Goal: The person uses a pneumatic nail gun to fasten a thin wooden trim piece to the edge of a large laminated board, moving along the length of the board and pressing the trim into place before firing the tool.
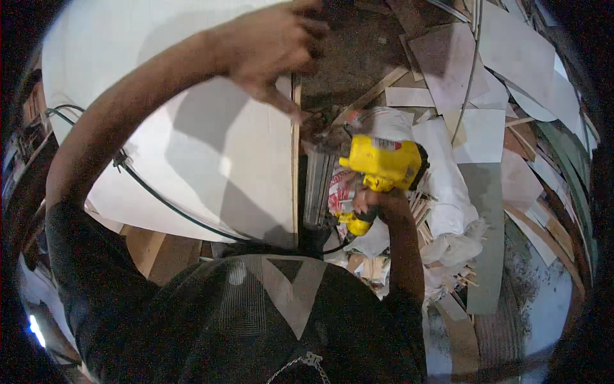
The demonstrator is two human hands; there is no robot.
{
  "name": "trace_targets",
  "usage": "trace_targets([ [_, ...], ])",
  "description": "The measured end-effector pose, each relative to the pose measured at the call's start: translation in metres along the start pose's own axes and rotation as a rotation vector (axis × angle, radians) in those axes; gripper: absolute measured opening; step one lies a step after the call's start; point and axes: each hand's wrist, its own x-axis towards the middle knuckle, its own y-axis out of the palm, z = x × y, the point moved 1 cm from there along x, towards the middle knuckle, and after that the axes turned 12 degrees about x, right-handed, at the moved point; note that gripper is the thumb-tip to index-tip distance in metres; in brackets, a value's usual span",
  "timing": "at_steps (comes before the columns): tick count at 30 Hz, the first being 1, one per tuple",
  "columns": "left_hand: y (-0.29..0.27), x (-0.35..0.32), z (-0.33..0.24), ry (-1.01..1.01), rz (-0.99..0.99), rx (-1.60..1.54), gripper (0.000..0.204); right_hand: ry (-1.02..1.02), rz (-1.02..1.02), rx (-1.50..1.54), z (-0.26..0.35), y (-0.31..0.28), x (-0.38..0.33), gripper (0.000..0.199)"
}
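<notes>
A yellow pneumatic nail gun is gripped in my right hand, just right of a large white panel. Its long grey magazine runs beside the panel's right edge. Over the far right part of the panel reaches my left hand, thumb stretched down toward the wooden edge and the other fingers bent over at the far side. Whether those fingers press on the edge is hard to tell. My right fingers are partly hidden by the tool.
A dark air hose crosses the panel's near left part toward my body. White sacks and wood scraps lie to the right of the nail gun. Beyond them are piled offcut sheets. Brown floor shows at the far middle.
</notes>
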Motion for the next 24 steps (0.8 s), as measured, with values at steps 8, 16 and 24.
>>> trace_targets([
  [8,-0.011,0.013,-0.036,-0.181,0.143,-0.193,0.043,-0.023,0.161,0.074,0.014,0.022,-0.013,0.032],
  [16,-0.006,0.008,-0.028,-0.023,0.052,-0.069,0.058,0.002,0.173,0.174,0.013,0.022,-0.01,0.037],
  [24,0.003,0.007,-0.026,-0.011,0.079,-0.185,0.053,0.09,0.218,0.176,0.004,0.014,-0.011,0.039],
])
